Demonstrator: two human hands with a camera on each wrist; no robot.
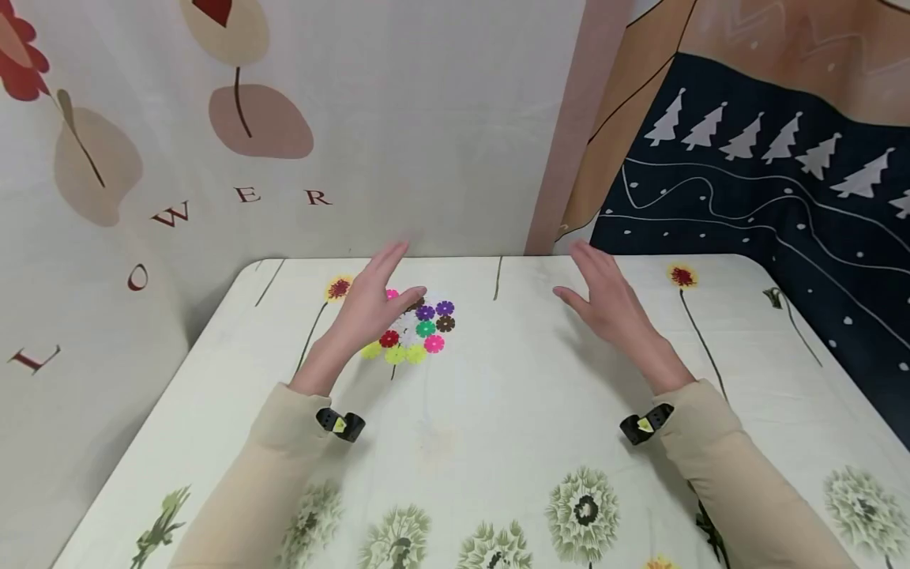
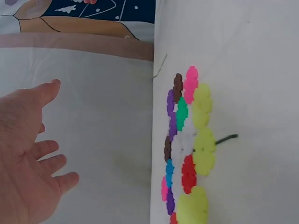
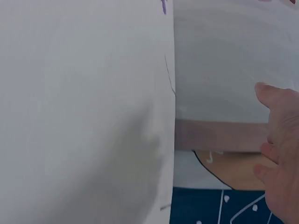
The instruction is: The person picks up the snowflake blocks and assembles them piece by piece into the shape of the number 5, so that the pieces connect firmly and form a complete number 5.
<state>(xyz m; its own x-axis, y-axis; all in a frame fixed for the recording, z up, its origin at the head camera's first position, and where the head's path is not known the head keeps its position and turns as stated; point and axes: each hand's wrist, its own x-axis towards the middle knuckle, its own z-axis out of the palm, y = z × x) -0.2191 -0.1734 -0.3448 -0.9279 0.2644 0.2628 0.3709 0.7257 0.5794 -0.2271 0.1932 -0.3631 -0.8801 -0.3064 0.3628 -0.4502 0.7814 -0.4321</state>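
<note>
A cluster of small flower-shaped plastic pieces (image 1: 425, 329) in yellow, red, pink, green, purple, brown, white and blue lies flat on the table, left of its middle. My left hand (image 1: 373, 300) hovers over the cluster's left side with its fingers extended, hiding part of it in the head view. In the left wrist view the pieces (image 2: 204, 151) lie apart from that hand (image 2: 28, 154). My right hand (image 1: 604, 304) is held above the table's right half, fingers extended and holding nothing. Its shadow falls on the cloth in the right wrist view, beside the hand (image 3: 282, 144).
A white tablecloth (image 1: 490, 411) printed with flowers and stems covers the table. Behind it hangs a pale curtain (image 1: 426, 142) with printed letters. At the right hangs a dark blue cloth (image 1: 711, 186) with white trees. A black band (image 1: 341, 424) circles each wrist.
</note>
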